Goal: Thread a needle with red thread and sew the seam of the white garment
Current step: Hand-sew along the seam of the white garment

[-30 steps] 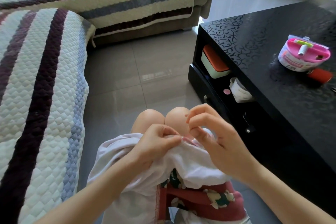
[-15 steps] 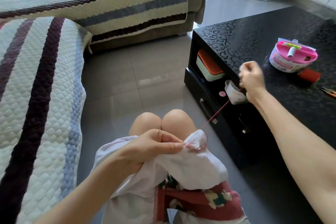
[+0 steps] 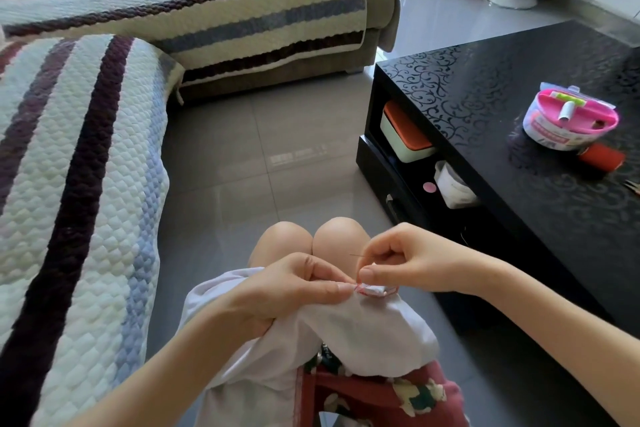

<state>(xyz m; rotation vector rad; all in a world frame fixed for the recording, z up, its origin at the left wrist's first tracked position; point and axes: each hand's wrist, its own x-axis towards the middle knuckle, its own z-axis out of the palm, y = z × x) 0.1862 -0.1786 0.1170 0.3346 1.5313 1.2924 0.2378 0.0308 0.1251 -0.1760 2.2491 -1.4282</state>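
A person sits with a white garment (image 3: 363, 333) draped over the lap, both hands meeting just past the knees. The left hand (image 3: 294, 288) pinches a fold of the cloth between thumb and forefinger, the other fingers curled under it. This likely holds the seam (image 3: 375, 291) taut and raised for stitching. Red thread (image 3: 363, 290) shows as small stitches along that seam, just right of the left fingertips.

The right hand (image 3: 408, 260) hovers just above the seam, fingers curled, thumb and forefinger pinching a thin needle (image 3: 360, 255). The needle's free end points left towards the left hand, seemingly lined up for the next stitch.

Well beyond the right hand, on a black surface (image 3: 485, 97), a pink sewing kit (image 3: 571, 118) and a red spool (image 3: 602, 158) sit touching, probably left within reach for more thread.
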